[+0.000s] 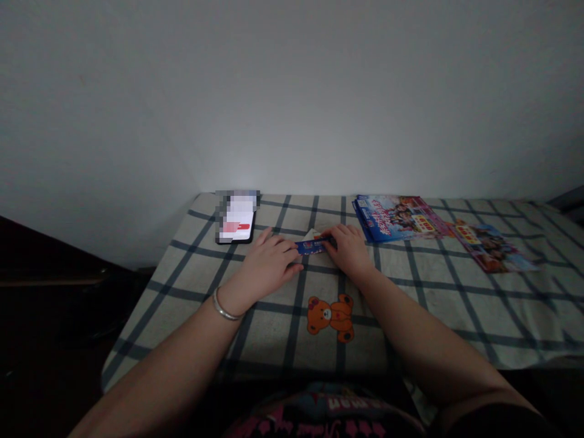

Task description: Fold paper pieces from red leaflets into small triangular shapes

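My left hand (269, 261) and my right hand (349, 246) rest on a checked tablecloth (410, 292) and together pinch a small folded blue printed paper (311, 246) between them. Each hand grips one end of the paper with closed fingers. A white corner of the paper shows just behind it. My left wrist wears a silver bangle (224, 309).
A phone (237, 219) with a lit screen lies at the back left of the table. A stack of colourful printed sheets (396, 218) and a single one (490, 246) lie at the back right. An orange bear is printed on the cloth (331, 315). A plain wall stands behind.
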The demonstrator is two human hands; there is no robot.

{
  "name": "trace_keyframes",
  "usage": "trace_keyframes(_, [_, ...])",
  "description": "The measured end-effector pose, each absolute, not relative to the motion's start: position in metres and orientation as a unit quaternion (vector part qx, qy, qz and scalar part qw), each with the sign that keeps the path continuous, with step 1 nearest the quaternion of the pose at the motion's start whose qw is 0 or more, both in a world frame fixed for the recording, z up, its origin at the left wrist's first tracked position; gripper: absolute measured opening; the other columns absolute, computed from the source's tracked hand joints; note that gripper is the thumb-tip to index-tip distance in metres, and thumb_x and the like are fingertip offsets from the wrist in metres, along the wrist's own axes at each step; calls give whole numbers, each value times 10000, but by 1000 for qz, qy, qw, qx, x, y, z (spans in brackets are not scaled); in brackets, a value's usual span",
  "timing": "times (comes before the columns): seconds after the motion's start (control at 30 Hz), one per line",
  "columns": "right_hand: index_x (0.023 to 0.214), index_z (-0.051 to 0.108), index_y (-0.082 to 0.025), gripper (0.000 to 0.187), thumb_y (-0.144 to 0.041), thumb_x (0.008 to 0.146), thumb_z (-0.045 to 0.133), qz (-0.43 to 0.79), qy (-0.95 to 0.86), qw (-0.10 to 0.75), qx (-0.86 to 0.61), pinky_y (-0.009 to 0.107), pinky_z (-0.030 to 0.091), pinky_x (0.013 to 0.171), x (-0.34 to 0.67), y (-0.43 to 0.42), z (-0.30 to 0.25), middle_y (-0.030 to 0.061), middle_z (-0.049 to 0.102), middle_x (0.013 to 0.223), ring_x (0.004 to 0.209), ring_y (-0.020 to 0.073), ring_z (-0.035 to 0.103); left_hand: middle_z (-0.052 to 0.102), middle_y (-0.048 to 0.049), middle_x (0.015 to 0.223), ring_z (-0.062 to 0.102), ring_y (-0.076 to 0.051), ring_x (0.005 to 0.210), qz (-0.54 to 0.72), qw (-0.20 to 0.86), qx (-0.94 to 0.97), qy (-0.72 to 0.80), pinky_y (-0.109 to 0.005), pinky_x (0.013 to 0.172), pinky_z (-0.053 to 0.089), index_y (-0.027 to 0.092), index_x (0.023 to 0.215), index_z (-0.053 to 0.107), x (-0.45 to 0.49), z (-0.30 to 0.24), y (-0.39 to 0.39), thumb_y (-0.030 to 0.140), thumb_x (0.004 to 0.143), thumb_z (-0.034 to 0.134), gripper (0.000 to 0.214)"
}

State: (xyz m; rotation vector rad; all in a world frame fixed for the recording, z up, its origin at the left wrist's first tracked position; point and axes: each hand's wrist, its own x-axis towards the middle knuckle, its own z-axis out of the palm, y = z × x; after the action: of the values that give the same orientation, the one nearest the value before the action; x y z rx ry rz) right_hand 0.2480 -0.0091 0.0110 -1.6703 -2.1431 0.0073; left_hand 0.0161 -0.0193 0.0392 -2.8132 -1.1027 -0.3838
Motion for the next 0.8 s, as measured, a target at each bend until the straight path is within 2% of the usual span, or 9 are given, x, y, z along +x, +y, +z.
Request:
trace_keyframes(0.13, [1011, 684, -236, 140, -260, 895, 608, 10, -769, 209, -604, 421, 380, 925, 248, -10, 13, 70, 686, 1037, 1007, 281, 559, 703, -45, 1096, 600, -272, 1056, -111, 37, -923, -367, -539, 1073, 329, 221, 922, 708, 11, 45, -20, 497, 880, 629, 291])
trace_keyframes(0.27, [1030, 686, -224, 160, -267, 897, 608, 21, -767, 209, -607, 418, 388, 918, 249, -10, 13, 75, 685, 1040, 1005, 283, 558, 718, -55, 996, 615, -277, 996, -94, 43, -924, -369, -512, 1011, 390, 200, 881, 710, 5, 53, -18, 532, 865, 623, 343])
trace_keyframes(0.53, [1018, 690, -225, 155, -260, 898, 599, 17, -769, 217, -602, 424, 392, 914, 249, -9, 12, 77, 690, 1039, 991, 284, 562, 703, -76, 923, 633, -254, 876, -69, 56, -924, -371, -403, 790, 481, 166, 927, 692, 4, 52, -15, 451, 900, 592, 303])
trace_keyframes(0.7, [1022, 689, -224, 159, -268, 899, 599, 22, -768, 220, -602, 427, 394, 923, 250, -8, 11, 75, 688, 1045, 1003, 289, 560, 669, -62, 1064, 609, -252, 967, -98, 69, -931, -345, -405, 837, 466, 232, 1129, 660, 6, 44, -17, 357, 905, 605, 263])
trace_keyframes(0.8, [1028, 692, -228, 163, -267, 898, 601, 24, -767, 217, -603, 428, 392, 928, 250, -8, 12, 72, 690, 1048, 1005, 288, 556, 655, -63, 1096, 600, -246, 982, -105, 57, -931, -344, -404, 857, 456, 223, 1045, 684, 5, 43, -17, 354, 910, 599, 206])
